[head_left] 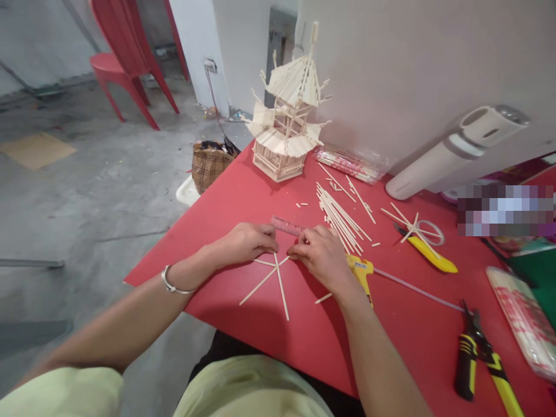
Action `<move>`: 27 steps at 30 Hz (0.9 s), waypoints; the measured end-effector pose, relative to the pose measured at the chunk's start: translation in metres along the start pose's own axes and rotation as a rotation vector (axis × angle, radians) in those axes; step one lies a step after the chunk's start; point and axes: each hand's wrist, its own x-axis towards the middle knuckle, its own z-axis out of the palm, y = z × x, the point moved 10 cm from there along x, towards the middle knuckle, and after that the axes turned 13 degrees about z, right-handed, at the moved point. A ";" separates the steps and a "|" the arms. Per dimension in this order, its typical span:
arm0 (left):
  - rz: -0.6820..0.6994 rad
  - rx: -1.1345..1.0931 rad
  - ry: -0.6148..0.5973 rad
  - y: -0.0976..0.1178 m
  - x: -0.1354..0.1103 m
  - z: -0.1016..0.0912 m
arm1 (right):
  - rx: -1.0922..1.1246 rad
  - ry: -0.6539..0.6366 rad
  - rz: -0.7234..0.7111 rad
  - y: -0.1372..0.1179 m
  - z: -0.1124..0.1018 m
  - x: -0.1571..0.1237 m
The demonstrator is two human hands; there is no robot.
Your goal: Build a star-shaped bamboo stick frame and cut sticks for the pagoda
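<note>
My left hand (254,240) is pinched, thumb and fingertips closed on the far tip of one stick in a small star-shaped frame (277,267). My right hand (319,249) is pinched too, gripping the end of the spoke that slants up towards it. The frame lies on the red tabletop (408,341), on my side of the stick tower (289,119) and well apart from it.

It is made of thin, straight, pale sticks, bare and unpainted, meeting at one hub. I can count five arms: two run to my fingers, two long ones spread towards me, and one goes off to the left (its outer end sits close under my left hand, so I cannot tell its full length). The long ones look slim and even from hub to tip.

Between the frame and the tower lies a clear ruler (284,224). Loose sticks (341,217) fan out on the near right side of the tower, and the yellow glue gun (359,266) is nearer to me than they are, partly behind my right forearm. Farther right of the tower, another star of sticks (414,226) rests over a yellow cutter (432,255).
</note>
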 end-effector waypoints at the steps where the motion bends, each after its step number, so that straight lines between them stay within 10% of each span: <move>1: 0.004 -0.004 0.005 0.001 0.001 -0.001 | 0.005 0.003 -0.007 0.000 0.000 0.000; 27: -0.008 -0.027 -0.017 0.004 0.005 -0.003 | 0.038 -0.058 -0.005 -0.007 0.008 0.000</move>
